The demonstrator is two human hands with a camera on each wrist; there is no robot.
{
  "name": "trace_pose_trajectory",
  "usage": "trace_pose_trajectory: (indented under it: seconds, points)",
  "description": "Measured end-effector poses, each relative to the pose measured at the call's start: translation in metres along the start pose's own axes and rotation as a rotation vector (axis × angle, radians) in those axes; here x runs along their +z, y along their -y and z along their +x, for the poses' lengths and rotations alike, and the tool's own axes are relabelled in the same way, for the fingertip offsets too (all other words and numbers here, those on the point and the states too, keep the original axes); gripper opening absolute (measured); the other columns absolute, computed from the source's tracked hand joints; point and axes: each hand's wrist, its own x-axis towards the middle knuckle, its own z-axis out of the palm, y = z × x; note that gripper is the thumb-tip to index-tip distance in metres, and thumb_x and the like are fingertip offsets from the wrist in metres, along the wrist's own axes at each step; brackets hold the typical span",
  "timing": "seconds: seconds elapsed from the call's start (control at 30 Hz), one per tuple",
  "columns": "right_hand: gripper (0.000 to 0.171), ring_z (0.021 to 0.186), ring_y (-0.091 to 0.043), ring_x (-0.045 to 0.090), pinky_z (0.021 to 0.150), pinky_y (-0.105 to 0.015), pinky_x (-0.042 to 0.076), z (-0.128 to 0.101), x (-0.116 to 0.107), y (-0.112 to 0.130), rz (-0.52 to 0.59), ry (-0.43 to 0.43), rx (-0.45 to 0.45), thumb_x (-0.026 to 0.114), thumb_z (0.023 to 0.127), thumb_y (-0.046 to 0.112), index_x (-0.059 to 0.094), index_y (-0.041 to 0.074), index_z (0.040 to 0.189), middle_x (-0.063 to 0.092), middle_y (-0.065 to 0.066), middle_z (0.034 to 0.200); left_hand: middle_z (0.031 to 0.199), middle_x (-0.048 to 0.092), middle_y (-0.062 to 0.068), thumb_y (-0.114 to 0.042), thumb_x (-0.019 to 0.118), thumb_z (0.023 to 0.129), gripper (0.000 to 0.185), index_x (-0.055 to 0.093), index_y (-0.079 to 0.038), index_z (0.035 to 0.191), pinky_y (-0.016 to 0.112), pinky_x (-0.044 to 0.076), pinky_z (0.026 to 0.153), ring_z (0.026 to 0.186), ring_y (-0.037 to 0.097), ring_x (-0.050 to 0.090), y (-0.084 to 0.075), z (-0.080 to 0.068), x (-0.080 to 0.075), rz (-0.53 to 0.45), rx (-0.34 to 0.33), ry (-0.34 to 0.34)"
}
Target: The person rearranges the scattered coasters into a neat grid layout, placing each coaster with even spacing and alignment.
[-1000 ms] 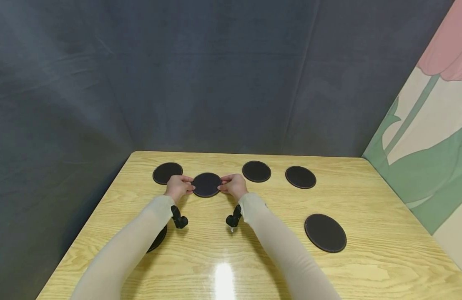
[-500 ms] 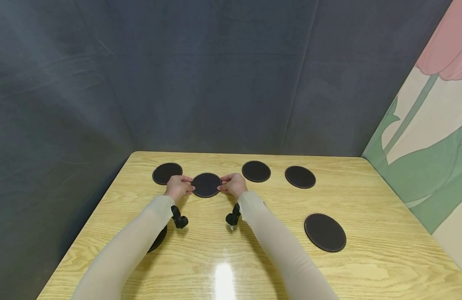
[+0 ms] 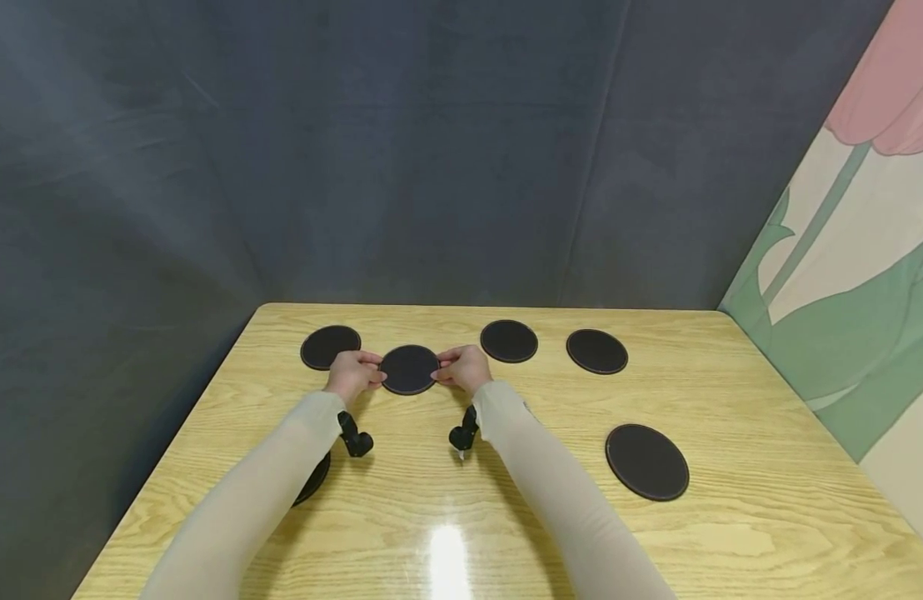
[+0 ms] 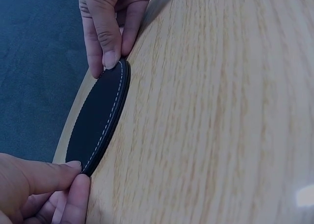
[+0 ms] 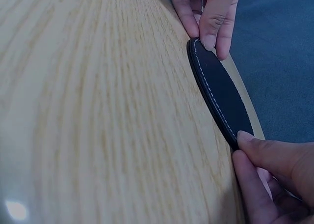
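Almost nothing was moved since the earlier frames: the black round coaster (image 3: 409, 369) was kept at the same place on the wooden table (image 3: 521, 467), between two other coasters (image 3: 330, 347) (image 3: 510, 341). It was pinched at its left rim by the left hand (image 3: 351, 373) and at its right rim by the right hand (image 3: 461, 367), fingertips (image 4: 111, 60) closed on the stitched edge. Because only the thin edge was held, the coaster could be dropped or bent if one grip was loosened.

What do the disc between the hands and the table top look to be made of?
Disc: likely leather or faux leather, matte black, with pale stitching around its rim. Table top: pale wood-grain surface, glossy, showing a lamp glare; it could be laminate rather than solid wood.
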Motion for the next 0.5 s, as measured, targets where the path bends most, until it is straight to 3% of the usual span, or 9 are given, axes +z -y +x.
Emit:
trace_pose_trajectory:
  seconds: [0.2, 0.5]
  points:
    - [0.038, 0.078, -0.018, 0.068, 0.07, -0.026, 0.06, 0.0019, 0.0001, 0.0001, -0.006, 0.002, 0.005, 0.074, 0.077, -0.011, 0.069, -0.003, 0.114, 0.063, -0.014, 0.098, 0.114, 0.055, 0.02, 0.011, 0.066, 0.085, 0.038, 0.061, 0.006, 0.122, 0.03, 0.06, 0.076, 0.099, 0.029, 0.064, -0.0006, -0.0011, 0.0002, -0.005, 0.0, -0.007]
    - [0.037, 0.072, -0.015, 0.067, 0.069, -0.026, 0.061, 0.0095, 0.0016, -0.0064, 0.005, 0.005, 0.018, 0.073, 0.077, -0.012, 0.069, -0.003, 0.112, 0.061, -0.007, 0.087, 0.123, 0.057, 0.026, 0.007, 0.065, 0.087, 0.036, 0.06, 0.007, 0.123, 0.029, 0.06, 0.076, 0.097, 0.027, 0.065, 0.0006, 0.0011, -0.0012, 0.0, 0.01, 0.022]
